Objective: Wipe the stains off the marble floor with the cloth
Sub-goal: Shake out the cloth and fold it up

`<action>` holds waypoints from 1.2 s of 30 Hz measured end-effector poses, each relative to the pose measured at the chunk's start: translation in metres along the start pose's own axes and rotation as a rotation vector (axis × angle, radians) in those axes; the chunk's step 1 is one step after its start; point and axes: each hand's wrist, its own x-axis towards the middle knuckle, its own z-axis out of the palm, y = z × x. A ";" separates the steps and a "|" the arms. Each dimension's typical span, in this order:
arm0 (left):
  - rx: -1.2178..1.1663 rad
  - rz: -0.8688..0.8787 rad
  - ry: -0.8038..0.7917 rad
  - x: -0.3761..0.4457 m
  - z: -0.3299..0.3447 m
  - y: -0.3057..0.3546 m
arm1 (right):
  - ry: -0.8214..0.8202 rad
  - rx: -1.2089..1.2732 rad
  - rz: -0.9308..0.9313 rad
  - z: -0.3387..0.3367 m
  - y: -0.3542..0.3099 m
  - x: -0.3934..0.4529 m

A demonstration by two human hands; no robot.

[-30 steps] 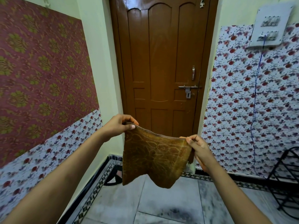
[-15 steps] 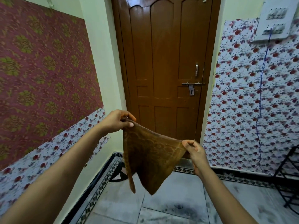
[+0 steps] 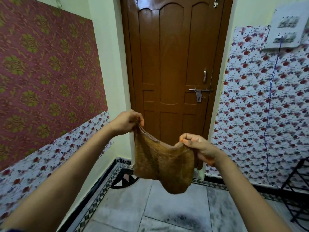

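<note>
Fingers: both sets are closed in pinches on the cloth's top edge; the left hand (image 3: pixel 127 122) bunches one corner at about 10 o'clock of the cloth, the right hand (image 3: pixel 199 147) nips the other corner at about 2 o'clock, a little lower.
Cloth position: the cloth (image 3: pixel 163 163) hangs in the air between the two hands, in front of the door, well above the floor and touching nothing else.
Cloth handling: it looks light and thoroughly limp; the top edge sags between the pinches and the body droops into a rounded pouch. Nothing fragile about it, and the nubbly weave should not slip from a grip.
Where to hold: my guess is that gathering it into a pad under a flat palm would suit scrubbing better than these corner pinches.
Cloth surface: golden brown, towel-like, faintly patterned, soft folds near the left pinch.
Floor: the marble floor (image 3: pixel 177 205) at 6 o'clock is pale grey slabs with thin joints, smooth and hard, with dark smudgy stains (image 3: pixel 187 220) low in view.
Border: a black-and-white inlaid strip (image 3: pixel 97 198) edges the floor at 7 o'clock.
Door: glossy brown panelled wood (image 3: pixel 168 64) at 12 o'clock.
</note>
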 end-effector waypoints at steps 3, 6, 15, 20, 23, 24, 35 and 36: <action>-0.220 0.054 0.063 0.005 0.009 0.012 | -0.068 0.002 -0.005 0.018 -0.004 0.006; -0.346 0.050 0.072 0.005 0.018 0.021 | 0.057 -0.129 -0.118 0.028 -0.004 0.010; -0.644 0.032 -0.051 -0.003 0.040 0.037 | 0.316 -0.248 -0.389 0.047 -0.007 0.011; -0.728 -0.030 -0.084 -0.003 0.051 0.039 | 0.376 -0.130 -0.384 0.047 -0.008 0.012; -0.657 -0.075 -0.051 -0.002 0.057 0.039 | 0.428 -0.159 -0.384 0.044 -0.005 0.011; -0.594 -0.102 -0.016 -0.002 0.057 0.036 | 0.451 -0.165 -0.376 0.042 -0.004 0.009; -0.524 -0.398 0.284 0.002 0.063 0.004 | 0.194 -0.428 0.154 0.024 0.009 -0.005; -0.489 -0.366 0.279 0.001 0.066 0.010 | 0.221 -0.366 0.102 0.028 0.012 -0.004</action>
